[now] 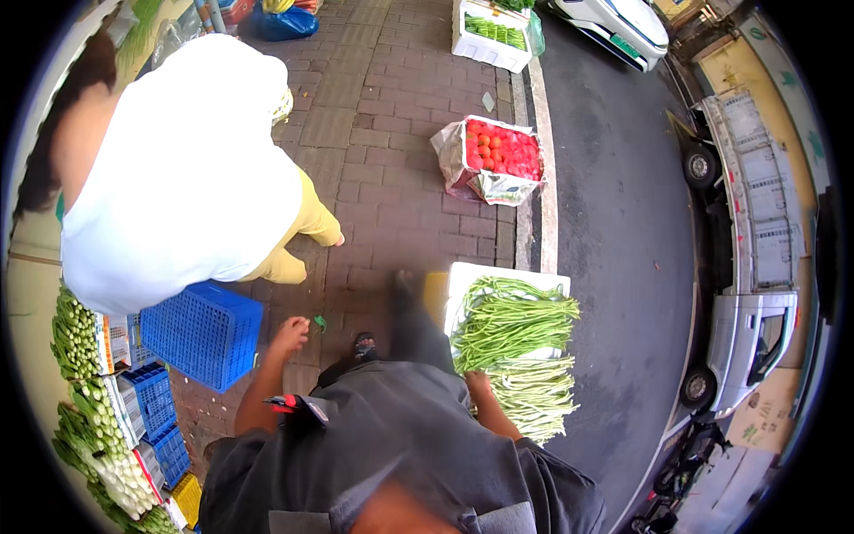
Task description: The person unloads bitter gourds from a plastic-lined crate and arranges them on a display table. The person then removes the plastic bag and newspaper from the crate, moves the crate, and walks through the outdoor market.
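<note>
My left hand [292, 335] hangs beside the blue crate, over the brick pavement, fingers curled in and nothing seen in them. At my other side, my right hand [479, 383] is beside the long green beans; its fingers are mostly hidden, and I cannot tell if it touches them. Dark green long beans [516, 319] lie heaped on a white foam box [458, 283], with a paler bunch of long beans [532, 396] nearer me. Against my dark top rests a small black-and-red object [298, 407]. One of my legs is smeared by motion.
A person in a white top [178, 187] bends at the left above a blue plastic crate [200, 329]. Leafy greens [98, 445] line the left edge. Ahead stand a box of tomatoes [503, 153] and a foam box of greens [494, 40]. A truck [747, 347] stands across the road.
</note>
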The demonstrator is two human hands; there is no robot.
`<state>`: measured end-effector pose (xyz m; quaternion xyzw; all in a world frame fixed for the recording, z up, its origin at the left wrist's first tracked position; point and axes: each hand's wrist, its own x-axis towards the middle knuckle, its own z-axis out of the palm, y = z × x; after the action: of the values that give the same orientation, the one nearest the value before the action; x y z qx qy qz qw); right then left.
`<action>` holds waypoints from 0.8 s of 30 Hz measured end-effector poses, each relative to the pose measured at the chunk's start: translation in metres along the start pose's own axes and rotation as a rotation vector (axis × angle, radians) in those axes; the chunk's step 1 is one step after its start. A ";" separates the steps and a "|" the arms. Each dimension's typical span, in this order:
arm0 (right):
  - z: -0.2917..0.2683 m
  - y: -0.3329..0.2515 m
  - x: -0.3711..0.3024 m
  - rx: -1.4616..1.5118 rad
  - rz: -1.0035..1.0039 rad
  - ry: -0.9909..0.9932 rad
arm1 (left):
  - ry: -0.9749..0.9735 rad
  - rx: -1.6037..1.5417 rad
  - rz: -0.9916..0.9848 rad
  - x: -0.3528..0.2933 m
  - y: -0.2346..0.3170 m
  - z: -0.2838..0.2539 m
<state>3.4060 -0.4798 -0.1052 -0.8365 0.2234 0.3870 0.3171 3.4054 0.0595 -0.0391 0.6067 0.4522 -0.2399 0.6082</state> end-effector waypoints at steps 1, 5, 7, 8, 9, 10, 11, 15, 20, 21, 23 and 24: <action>-0.016 -0.046 0.012 -0.018 0.039 -0.043 | 0.017 -0.017 -0.009 0.013 0.031 0.015; -0.060 -0.131 0.125 -0.247 -0.422 0.074 | 0.005 -0.194 0.117 0.094 0.055 0.053; -0.102 -0.166 0.212 -0.451 -0.328 -0.051 | -0.052 -0.228 0.156 0.129 0.082 0.063; -0.115 -0.182 0.242 -0.014 -0.213 0.027 | -0.051 -0.083 0.003 0.119 0.093 0.073; -0.140 -0.234 0.267 0.063 -0.140 0.023 | -0.032 0.050 -0.129 0.129 0.119 0.075; -0.164 -0.265 0.303 -0.026 -0.314 0.095 | -0.015 0.021 -0.121 0.141 0.138 0.073; -0.188 -0.291 0.342 -0.122 -0.481 0.190 | -0.022 -0.013 -0.155 0.151 0.141 0.078; -0.233 -0.574 0.365 -0.207 -0.673 0.114 | 0.184 0.224 -0.106 0.207 0.223 0.032; -0.203 -0.812 0.421 -0.086 -0.817 -0.143 | 0.989 2.380 -1.051 0.290 0.487 -0.108; -0.192 -0.848 0.415 -0.066 -0.853 -0.231 | 1.010 2.330 -1.003 0.296 0.473 -0.105; -0.187 -0.873 0.443 -0.035 -0.796 -0.300 | 0.783 1.615 -0.267 0.298 0.421 -0.037; -0.206 -0.877 0.438 -0.085 -0.780 -0.260 | 0.639 1.096 0.006 0.304 0.390 0.013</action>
<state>4.3165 -0.0683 -0.0343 -0.8149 -0.1687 0.3490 0.4308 3.8807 0.1835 -0.0934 0.8728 0.4214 -0.2422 0.0451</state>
